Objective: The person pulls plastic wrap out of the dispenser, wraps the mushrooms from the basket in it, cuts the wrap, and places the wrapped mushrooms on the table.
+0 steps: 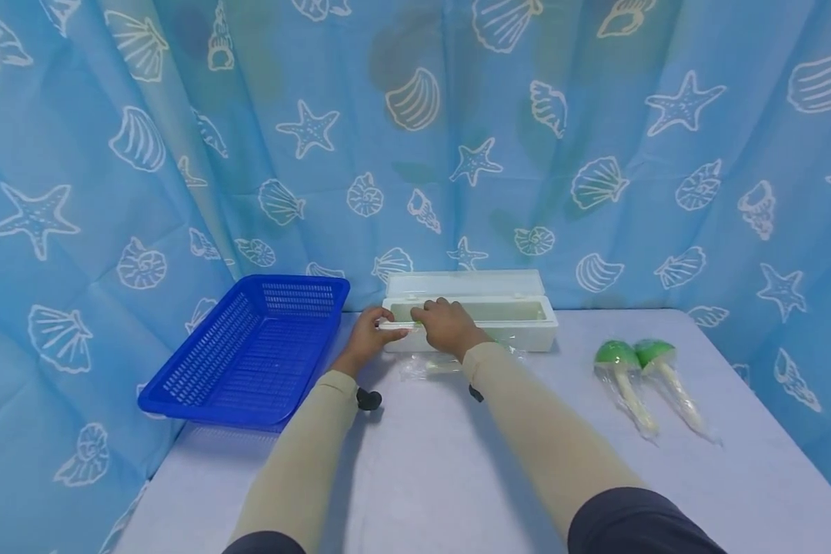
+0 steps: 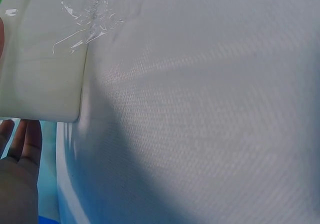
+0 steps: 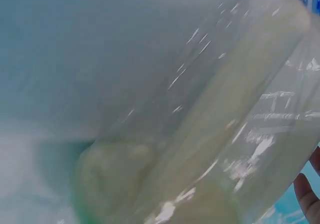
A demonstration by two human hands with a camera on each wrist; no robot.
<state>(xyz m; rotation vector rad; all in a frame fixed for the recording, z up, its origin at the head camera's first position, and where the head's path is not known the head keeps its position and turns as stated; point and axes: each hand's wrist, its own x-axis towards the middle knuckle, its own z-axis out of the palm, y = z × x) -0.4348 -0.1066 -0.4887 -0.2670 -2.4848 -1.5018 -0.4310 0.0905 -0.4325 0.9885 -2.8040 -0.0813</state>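
Note:
A long white box (image 1: 471,338) stands at the back of the table with its lid (image 1: 464,285) raised. My left hand (image 1: 368,338) grips its left end; the fingers (image 2: 31,141) touch the end wall in the left wrist view. My right hand (image 1: 446,327) lies at the front rim, fingers bent, beside a small bright green bit (image 1: 418,324); what its fingertips hold is hidden. In front of the box lies a clear plastic package (image 1: 432,367). The right wrist view shows a pale handle (image 3: 225,99) and a blurred greenish round head (image 3: 112,179) in plastic.
A blue plastic basket (image 1: 249,415) sits at the left. Two plastic-wrapped things with green domed heads (image 1: 616,352) and pale handles (image 1: 685,400) lie on the right side of the table. A blue seashell curtain (image 1: 360,154) hangs behind.

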